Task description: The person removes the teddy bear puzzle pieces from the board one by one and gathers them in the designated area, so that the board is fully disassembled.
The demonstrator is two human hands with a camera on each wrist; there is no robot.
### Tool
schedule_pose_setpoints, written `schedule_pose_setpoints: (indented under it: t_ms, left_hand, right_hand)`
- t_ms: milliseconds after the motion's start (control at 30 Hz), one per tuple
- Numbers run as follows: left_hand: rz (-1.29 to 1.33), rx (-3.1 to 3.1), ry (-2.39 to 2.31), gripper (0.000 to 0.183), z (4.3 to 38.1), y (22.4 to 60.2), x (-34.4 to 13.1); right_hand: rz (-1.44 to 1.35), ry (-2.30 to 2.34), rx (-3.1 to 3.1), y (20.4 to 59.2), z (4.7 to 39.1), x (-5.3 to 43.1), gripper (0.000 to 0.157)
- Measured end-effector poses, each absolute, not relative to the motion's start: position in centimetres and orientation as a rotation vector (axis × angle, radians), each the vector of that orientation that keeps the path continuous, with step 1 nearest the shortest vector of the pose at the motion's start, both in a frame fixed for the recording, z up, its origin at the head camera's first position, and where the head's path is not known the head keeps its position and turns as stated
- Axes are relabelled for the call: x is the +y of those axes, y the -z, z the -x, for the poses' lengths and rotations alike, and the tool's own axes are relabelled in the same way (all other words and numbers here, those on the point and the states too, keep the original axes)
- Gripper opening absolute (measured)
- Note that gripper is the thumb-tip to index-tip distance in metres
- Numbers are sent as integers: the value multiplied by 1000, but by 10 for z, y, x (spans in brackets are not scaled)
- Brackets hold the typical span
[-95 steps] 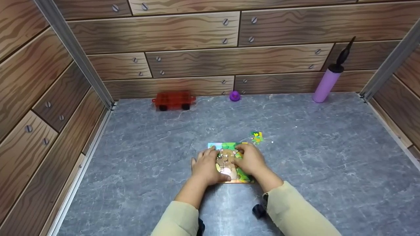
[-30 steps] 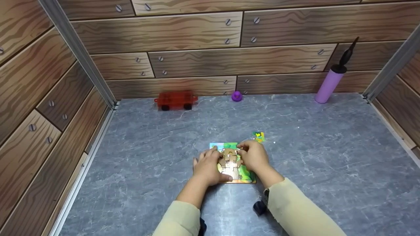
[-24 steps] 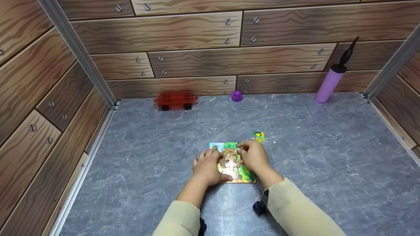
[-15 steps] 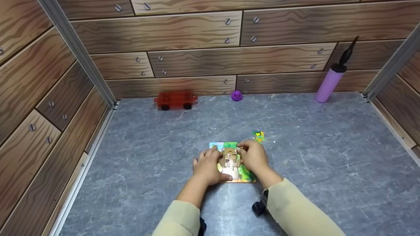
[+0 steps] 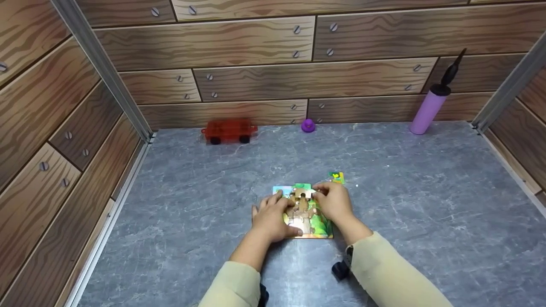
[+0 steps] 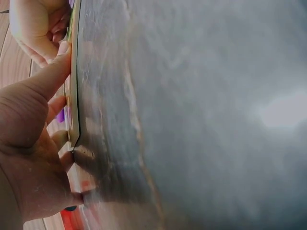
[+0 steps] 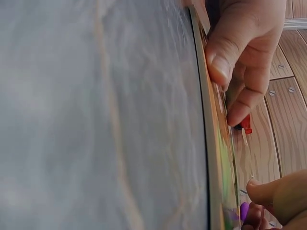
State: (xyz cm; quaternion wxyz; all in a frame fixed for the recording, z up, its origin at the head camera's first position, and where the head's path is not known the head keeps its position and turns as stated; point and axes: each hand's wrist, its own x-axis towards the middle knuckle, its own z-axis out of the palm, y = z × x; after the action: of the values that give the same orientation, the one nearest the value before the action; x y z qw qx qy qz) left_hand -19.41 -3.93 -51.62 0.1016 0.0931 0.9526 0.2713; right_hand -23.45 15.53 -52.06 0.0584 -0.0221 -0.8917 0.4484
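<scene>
A bear jigsaw puzzle [image 5: 319, 224] in a flat frame lies on the grey table, brown in the middle with green about it. My left hand [image 5: 269, 216] rests over its left side with fingers spread, the thumb along the near edge. At the puzzle's far right my right hand [image 5: 336, 204] pinches a puzzle piece by its side, between thumb and forefinger. The green-topped piece [image 5: 303, 186] beside those fingers sits askew, a dark gap below it. A loose green and yellow piece [image 5: 336, 177] lies just beyond the right hand. The left wrist view shows the left thumb [image 6: 61, 51] on the frame's edge.
Along the back wall stand a red toy wagon [image 5: 229, 130], a small purple duck [image 5: 308, 125] and a lilac hand pump [image 5: 428, 108] with a black nozzle. Wood-patterned panels [image 5: 254, 42] enclose the table at the back and both sides.
Earlier the right hand reached further in over the puzzle; it has since drawn back right. Just now the green-topped piece shifted right and outward, opening a dark gap. The left hand stays put.
</scene>
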Motion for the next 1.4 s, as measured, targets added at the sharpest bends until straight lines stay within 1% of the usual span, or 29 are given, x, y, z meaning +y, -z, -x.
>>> schedule_pose_setpoints:
  t_ms: [200, 400, 933, 1400]
  left_hand:
    - [-273, 2813, -818, 75, 194, 516, -40]
    - [-271, 2812, -830, 75, 193, 516, -40]
    - [-275, 2812, -820, 76, 193, 517, -40]
    - [-279, 2818, -771, 77, 194, 518, -39]
  right_hand:
    - [63, -1381, -2666, 519, 237, 164, 15]
    - [95, -1389, -2648, 511, 243, 178, 18]
    - [133, -1264, -2615, 488, 259, 247, 22]
    - [201, -1184, -2662, 493, 266, 290, 24]
